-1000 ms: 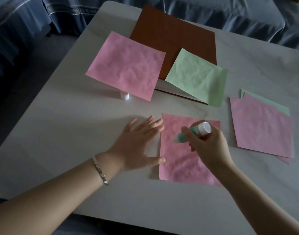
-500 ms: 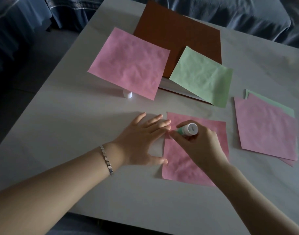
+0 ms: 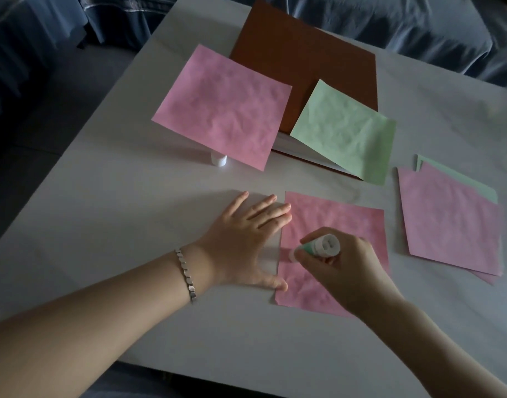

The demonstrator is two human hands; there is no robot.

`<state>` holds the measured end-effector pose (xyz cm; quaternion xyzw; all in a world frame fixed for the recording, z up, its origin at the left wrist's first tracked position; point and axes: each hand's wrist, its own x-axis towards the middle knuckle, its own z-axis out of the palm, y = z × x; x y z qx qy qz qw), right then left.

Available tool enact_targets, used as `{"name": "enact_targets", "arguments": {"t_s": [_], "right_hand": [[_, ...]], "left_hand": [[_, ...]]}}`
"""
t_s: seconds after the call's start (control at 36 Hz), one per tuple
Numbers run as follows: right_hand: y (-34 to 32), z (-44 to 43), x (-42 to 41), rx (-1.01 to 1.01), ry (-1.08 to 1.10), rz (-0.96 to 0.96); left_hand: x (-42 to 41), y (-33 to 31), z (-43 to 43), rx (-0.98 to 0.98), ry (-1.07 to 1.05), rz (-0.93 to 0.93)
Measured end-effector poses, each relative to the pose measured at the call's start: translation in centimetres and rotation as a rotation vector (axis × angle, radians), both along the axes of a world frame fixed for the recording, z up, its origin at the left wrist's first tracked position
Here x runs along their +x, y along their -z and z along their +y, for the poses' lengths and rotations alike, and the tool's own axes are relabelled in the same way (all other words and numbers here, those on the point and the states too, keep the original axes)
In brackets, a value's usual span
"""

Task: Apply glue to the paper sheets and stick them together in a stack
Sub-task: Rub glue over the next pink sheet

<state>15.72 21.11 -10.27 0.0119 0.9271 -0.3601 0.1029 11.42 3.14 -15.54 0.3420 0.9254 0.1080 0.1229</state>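
On crinkled pink paper, right hand curls its grip round a cylindrical glue stick; left hand flat

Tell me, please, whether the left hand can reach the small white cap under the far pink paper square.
Probably yes: the left hand lies flat, holding nothing, and only bare white table separates it from the small white cap.

No text or number is readable; the glue stick, toward five o'clock, bears only a blurred mark.
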Motion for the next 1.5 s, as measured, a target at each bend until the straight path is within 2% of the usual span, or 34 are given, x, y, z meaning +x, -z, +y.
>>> {"name": "enact_targets", "arguments": {"t_s": [0.08, 0.17, 0.31, 0.53, 0.72, 0.86, 0.97, 1.03, 1.11, 1.25, 1.5], "right_hand": [[-0.2, 0.2, 1.2, -0.003, -0.027, -0.038], [-0.8, 0.5, 1.1, -0.008, -0.027, -0.102], [-1.4, 0.2, -1.6, -0.085, 0.117, 0.075], [-0.3, -1.1, -3.7, 0.056, 0.04, 0.09], [0.4, -1.2, -2.5, 0.035, 0.04, 0.09], [0.4, -0.9, -0.7, 0.0, 0.011, 0.079], [0.0, -0.6, -0.2, -0.015, -0.027, -0.013], [-0.3, -0.2, -0.7, -0.046, 0.007, -0.055], [-0.4, 0.5, -2.3, -0.089, 0.123, 0.009], [-0.1, 0.3, -5.0, -0.024, 0.15, 0.077], [0.2, 0.4, -3.4, 0.036, 0.089, 0.033]], "left_hand": [[0.1, 0.2, 0.0, 0.047, 0.001, 0.049], [0.1, 0.1, 0.0, -0.012, 0.015, 0.04], [-0.3, 0.3, 0.5, -0.008, -0.027, 0.015], [-1.0, 0.1, 0.7, -0.021, -0.052, -0.029], [-1.1, 0.0, 0.7, -0.019, -0.061, -0.061], [-0.9, 0.3, 0.7, -0.014, -0.064, -0.012], [-0.8, 0.7, 0.6, 0.01, -0.066, 0.016], [-0.8, 0.6, 0.7, 0.0, -0.064, 0.006], [-0.9, 0.4, 0.7, 0.009, -0.069, 0.001], [-1.0, 0.2, 0.7, -0.005, -0.072, 0.013], [-0.9, -0.1, 0.8, -0.04, -0.058, -0.022]]}}
